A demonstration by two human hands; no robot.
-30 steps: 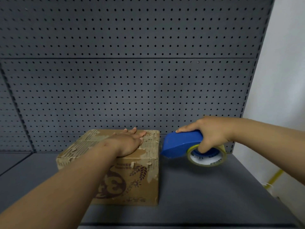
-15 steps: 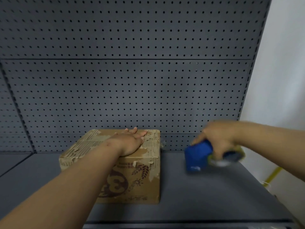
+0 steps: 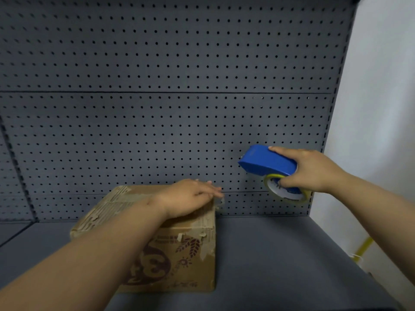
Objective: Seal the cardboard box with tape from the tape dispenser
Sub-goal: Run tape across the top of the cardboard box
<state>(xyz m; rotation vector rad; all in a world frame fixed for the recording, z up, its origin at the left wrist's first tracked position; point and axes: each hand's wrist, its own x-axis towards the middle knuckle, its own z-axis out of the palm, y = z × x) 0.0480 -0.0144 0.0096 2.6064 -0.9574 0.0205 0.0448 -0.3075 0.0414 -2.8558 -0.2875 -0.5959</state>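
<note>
While pressed flat on the top of the cardboard box (image 3: 157, 239), left hand (image 3: 188, 197) open, fingers spread toward the far right corner, clamped on nothing. Box standing on the dark grey shelf (image 3: 280, 254), left of centre, surface torn and peeling, printed brown emblem on the near face. Right hand (image 3: 307, 170) raised off the shelf, up and to the right of the box, well apart from it, grip closed around the blue tape dispenser (image 3: 267, 161). Roll of yellowish tape (image 3: 286, 191) hanging under the dispenser, nose pointing left. Grey pegboard (image 3: 168, 86) behind, white wall (image 3: 381, 97) at right.
</note>
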